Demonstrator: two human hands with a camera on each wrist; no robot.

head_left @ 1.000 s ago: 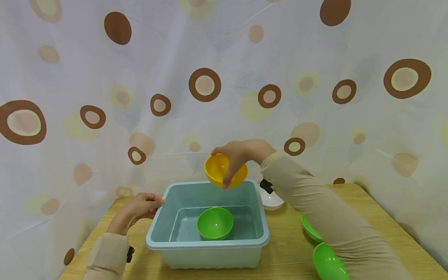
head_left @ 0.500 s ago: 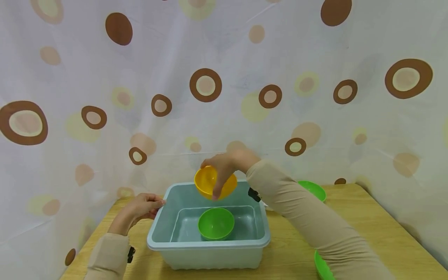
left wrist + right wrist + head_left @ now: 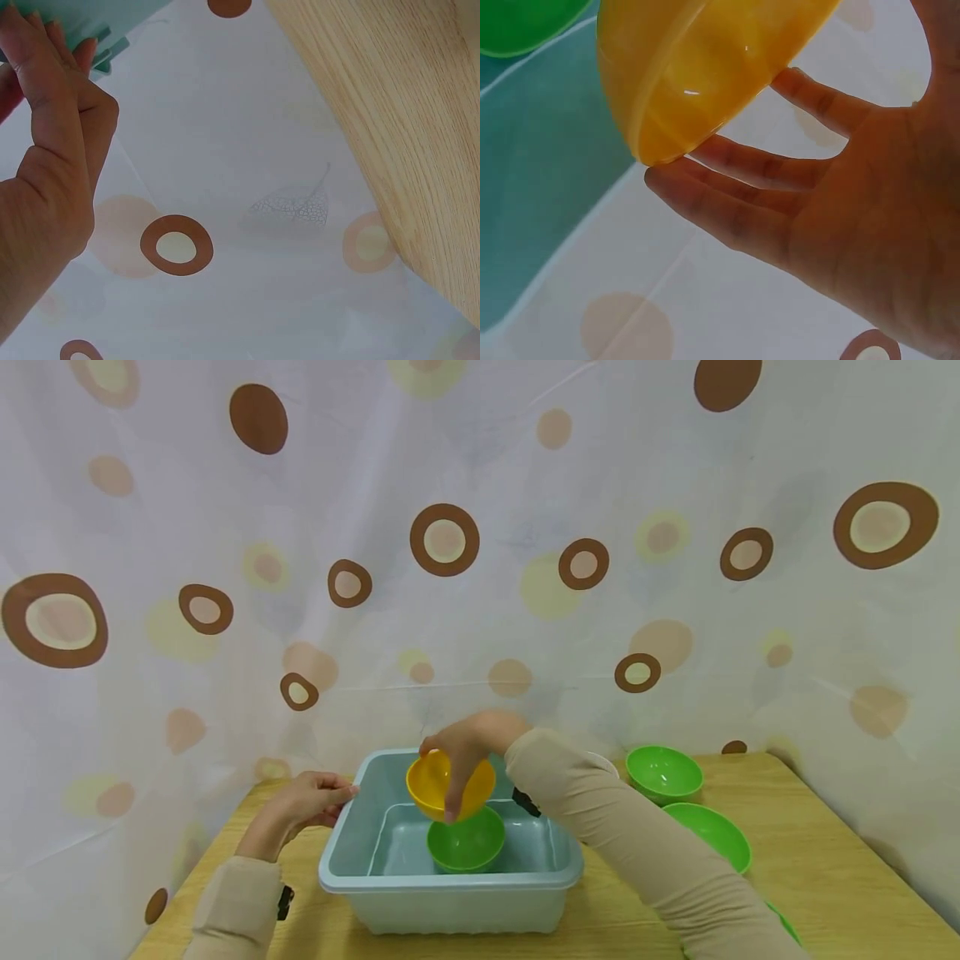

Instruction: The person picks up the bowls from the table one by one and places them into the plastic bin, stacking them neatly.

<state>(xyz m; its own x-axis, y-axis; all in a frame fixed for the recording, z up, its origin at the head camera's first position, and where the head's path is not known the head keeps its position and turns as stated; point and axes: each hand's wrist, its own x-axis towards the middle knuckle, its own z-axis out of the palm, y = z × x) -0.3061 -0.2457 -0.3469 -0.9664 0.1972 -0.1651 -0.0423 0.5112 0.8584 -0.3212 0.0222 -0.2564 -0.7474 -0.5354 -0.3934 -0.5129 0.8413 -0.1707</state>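
While the right hand (image 3: pixel 471 745) grips the yellow bowl (image 3: pixel 447 785) from above, fingers (image 3: pixel 735 214) curled round its outer wall, the bowl hangs tilted just over the green bowl (image 3: pixel 465 840) lying inside the pale blue tub (image 3: pixel 450 883). Step in hand, as judged: lowering the yellow bowl into the tub. Next move would call for levelling it, setting it down in or beside the green one, then loosening the grip.

Left hand (image 3: pixel 300 806) pinches the tub's left rim, steadying it.

Materials: bowls smooth, glossy plastic, round and hemispherical; tub rectangular, matte plastic with rolled lip. Bench (image 3: pixel 825 860) light wood grain. Two more green bowls (image 3: pixel 663 772) sit on it to the right.
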